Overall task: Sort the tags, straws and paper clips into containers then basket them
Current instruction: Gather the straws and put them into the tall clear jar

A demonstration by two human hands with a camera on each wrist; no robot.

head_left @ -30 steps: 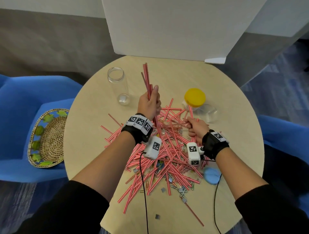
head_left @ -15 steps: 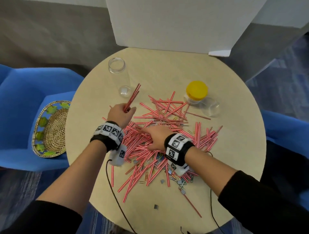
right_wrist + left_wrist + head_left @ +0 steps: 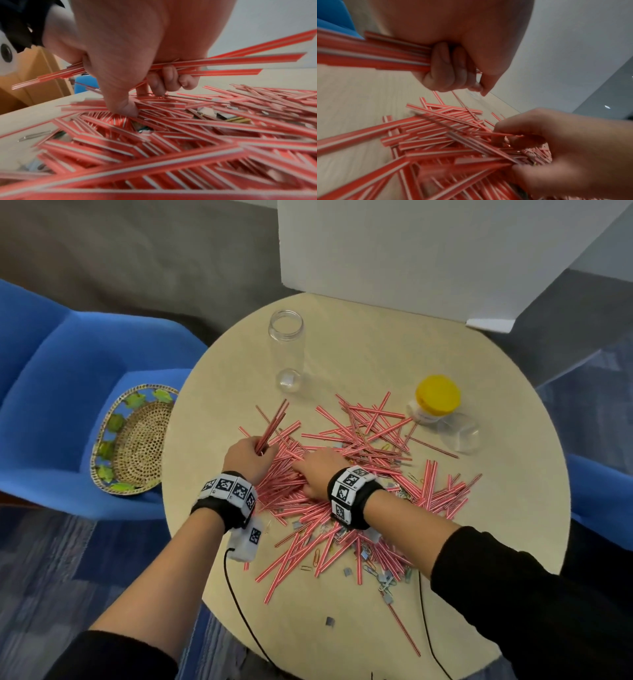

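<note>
Now the left hand (image 3: 247, 453) grips a bundle of straws (image 3: 272, 424) that angles up toward the open jar (image 3: 286, 337), at the left edge of the straw pile (image 3: 346, 491) on the round surface (image 3: 359, 354). Beside it the right hand (image 3: 318, 470) reaches into the pile, fingers (image 3: 169, 79) curled round several straws. Paper clips (image 3: 383, 573) lie under the pile's near side. A yellow-lidded jar (image 3: 436, 398) stands at the pile's far right, and a basket (image 3: 137, 440) rests on a blue chair (image 3: 51, 405).

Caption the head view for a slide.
Left hand holds a straw bundle while right hand gathers more from the pile.
</note>
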